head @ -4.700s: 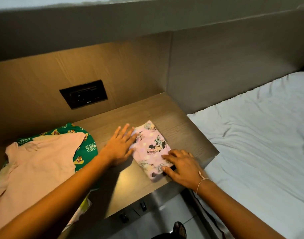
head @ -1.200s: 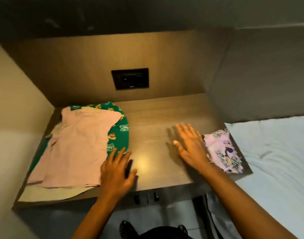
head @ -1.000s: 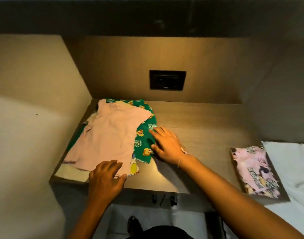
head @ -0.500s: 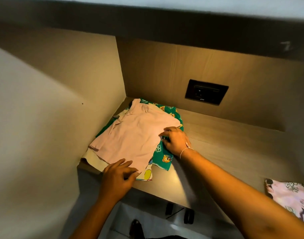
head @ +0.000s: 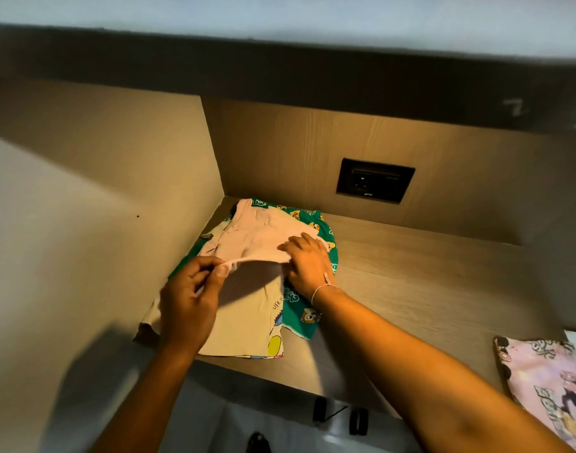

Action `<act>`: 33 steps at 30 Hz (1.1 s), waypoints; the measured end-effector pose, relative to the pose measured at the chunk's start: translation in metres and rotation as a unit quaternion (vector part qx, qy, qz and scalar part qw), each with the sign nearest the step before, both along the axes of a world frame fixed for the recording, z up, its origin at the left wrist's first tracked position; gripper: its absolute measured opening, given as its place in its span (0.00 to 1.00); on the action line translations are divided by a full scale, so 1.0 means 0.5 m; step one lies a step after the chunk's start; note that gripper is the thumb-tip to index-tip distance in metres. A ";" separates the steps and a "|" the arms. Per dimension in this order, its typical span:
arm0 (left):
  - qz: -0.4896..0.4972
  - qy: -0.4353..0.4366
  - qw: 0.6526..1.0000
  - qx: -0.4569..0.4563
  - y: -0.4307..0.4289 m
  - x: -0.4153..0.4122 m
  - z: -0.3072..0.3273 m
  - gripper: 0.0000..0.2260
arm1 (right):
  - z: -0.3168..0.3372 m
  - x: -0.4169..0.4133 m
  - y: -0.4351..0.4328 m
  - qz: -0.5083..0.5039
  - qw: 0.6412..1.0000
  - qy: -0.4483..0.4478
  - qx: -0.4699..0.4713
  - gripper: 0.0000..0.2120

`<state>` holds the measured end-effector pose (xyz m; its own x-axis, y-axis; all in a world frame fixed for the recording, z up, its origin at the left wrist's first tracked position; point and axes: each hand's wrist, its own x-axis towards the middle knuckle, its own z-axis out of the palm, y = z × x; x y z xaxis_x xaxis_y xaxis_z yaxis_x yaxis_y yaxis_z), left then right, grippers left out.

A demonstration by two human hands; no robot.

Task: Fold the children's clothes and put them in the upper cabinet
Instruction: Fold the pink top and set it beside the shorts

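Note:
A pile of children's clothes lies in the left corner of the wooden shelf (head: 411, 289). On top is a pale pink garment (head: 260, 233). Under it are a cream printed garment (head: 247, 325) and a green cartoon-print one (head: 308, 313). My left hand (head: 190, 299) pinches the pink garment's near hem and holds it lifted off the pile. My right hand (head: 308, 263) grips the same hem at its right end. A folded pink cartoon-print garment (head: 541, 377) lies at the shelf's right front edge.
A beige side wall (head: 84, 223) closes the shelf on the left. A black socket panel (head: 375, 180) sits in the wooden back wall. A dark overhang (head: 280, 70) runs above. Below the shelf edge are floor and dark fittings (head: 339, 416).
My view has swung left to the pile. Both hands left the folded pink printed garment, came to the pale pink one and lifted its near hem, uncovering the cream garment.

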<state>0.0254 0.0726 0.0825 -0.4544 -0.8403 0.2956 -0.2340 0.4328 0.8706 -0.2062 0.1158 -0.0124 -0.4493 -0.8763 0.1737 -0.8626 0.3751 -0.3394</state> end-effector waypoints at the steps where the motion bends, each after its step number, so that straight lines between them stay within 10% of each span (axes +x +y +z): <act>1: 0.005 0.010 1.000 -0.011 -0.005 0.006 0.016 0.03 | 0.007 -0.013 0.002 -0.032 0.999 -0.018 -0.032 0.16; 11: 0.040 0.145 0.988 0.019 -0.066 -0.014 0.122 0.05 | 0.215 -0.114 0.179 -0.090 0.925 -0.142 -0.340 0.24; 21: -0.112 0.151 0.975 0.119 -0.040 -0.326 0.204 0.08 | 0.379 -0.223 0.403 -0.215 0.910 -0.033 -0.353 0.16; 26: -0.231 0.128 0.963 0.047 0.023 -0.253 0.139 0.08 | 0.306 -0.132 0.563 -0.270 0.922 0.020 -0.277 0.20; 33: -0.359 -0.232 0.903 -0.044 0.065 -0.080 -0.131 0.08 | 0.035 0.055 0.675 -0.249 0.959 -0.134 0.031 0.27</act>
